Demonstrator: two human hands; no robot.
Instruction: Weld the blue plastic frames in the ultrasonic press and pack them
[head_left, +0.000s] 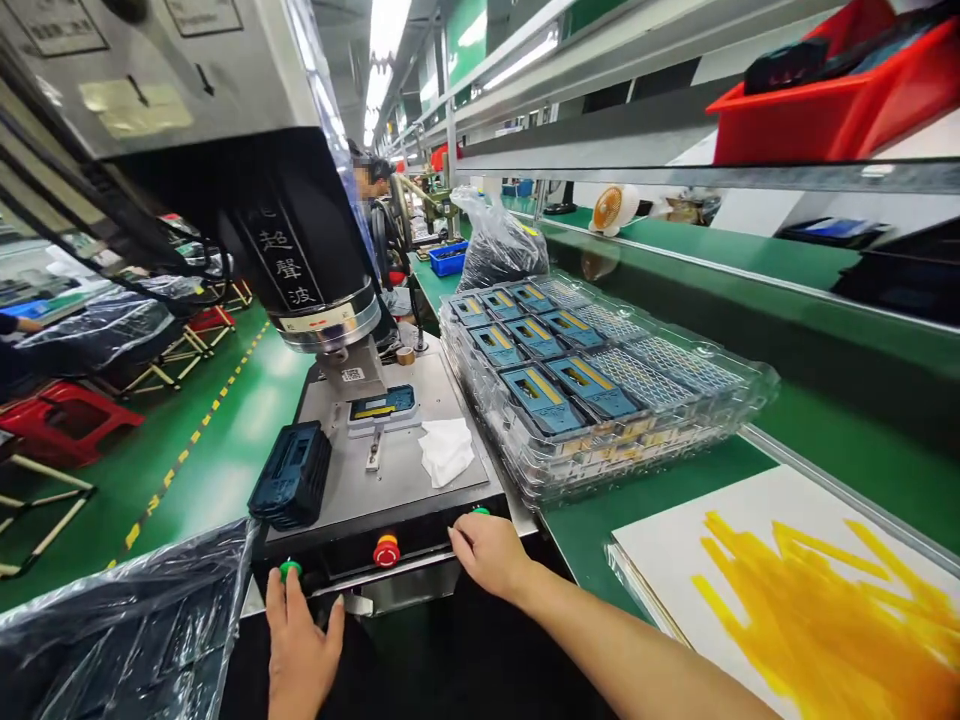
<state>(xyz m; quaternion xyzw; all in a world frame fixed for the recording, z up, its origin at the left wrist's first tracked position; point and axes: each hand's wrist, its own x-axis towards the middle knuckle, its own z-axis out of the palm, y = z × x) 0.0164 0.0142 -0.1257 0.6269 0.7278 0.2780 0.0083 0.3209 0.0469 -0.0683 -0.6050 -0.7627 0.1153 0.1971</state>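
we see dark-blue casing, mid-frame: rectangular, yellow-striped. lower left, our left hand, fingers apart, at green button; our right hand curled, grip we can't tell.

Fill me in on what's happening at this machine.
A person has both bare hands at its front panel: the left hand on one green button, the right hand at another green button, partly covering it. A red button sits between them, untouched. A blue part lies under the machine's metal head; whether they touch isn't clear. Stacked dark parts stand to the left, and clear trays holding more parts to the right.
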